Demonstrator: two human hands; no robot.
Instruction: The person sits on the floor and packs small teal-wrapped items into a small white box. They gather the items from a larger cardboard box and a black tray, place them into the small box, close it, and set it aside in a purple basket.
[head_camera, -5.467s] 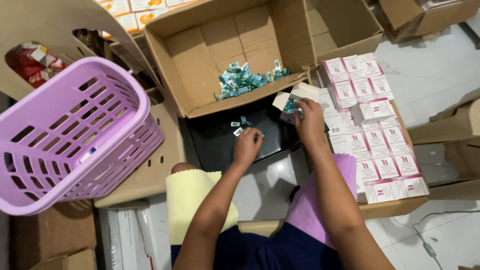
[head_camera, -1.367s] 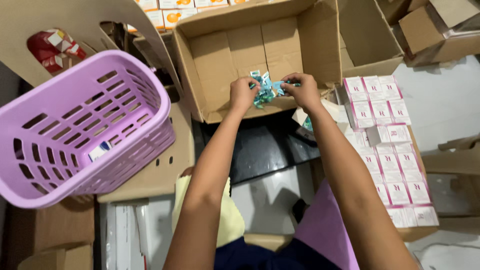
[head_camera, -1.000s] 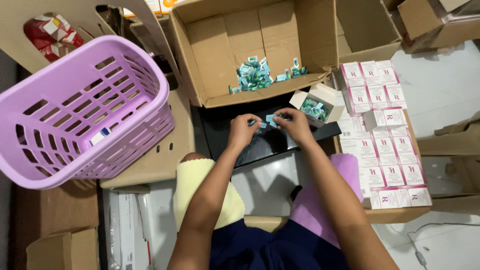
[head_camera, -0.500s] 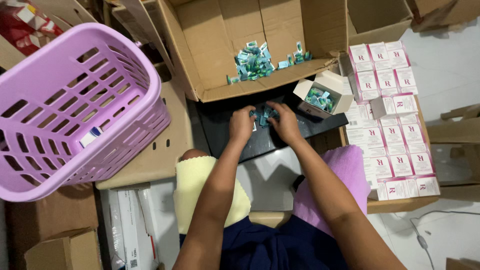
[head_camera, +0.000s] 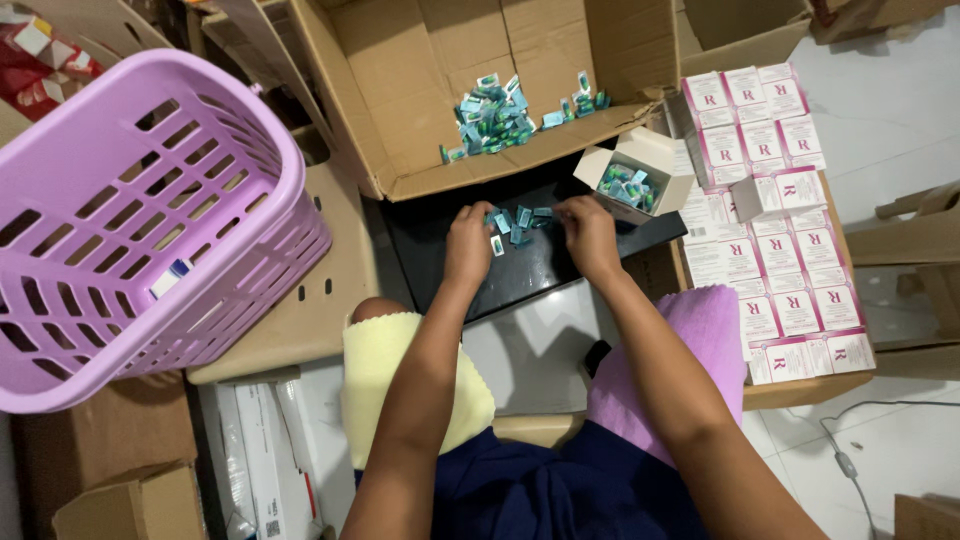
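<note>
My left hand (head_camera: 468, 238) and my right hand (head_camera: 588, 226) rest on a black board (head_camera: 560, 262), on either side of a small cluster of teal sachets (head_camera: 514, 224), fingertips touching them. Just right of my right hand stands a small open white box (head_camera: 640, 176) with more teal sachets inside. Beyond it a large open cardboard box (head_camera: 420, 80) holds a loose heap of the same sachets (head_camera: 490, 112). My knees below are covered by a yellow cloth (head_camera: 390, 370) and a pink cloth (head_camera: 700, 340).
A purple plastic basket (head_camera: 130, 220) sits at the left with one small item inside. Rows of closed white-and-pink cartons (head_camera: 775, 220) lie on cardboard at the right. More cardboard boxes (head_camera: 110, 480) stand around; a white cable (head_camera: 850, 460) lies on the floor at lower right.
My hands reached into the large box, then brought sachets down onto the black board. They have since spread slightly apart, with the sachets lying between them.
</note>
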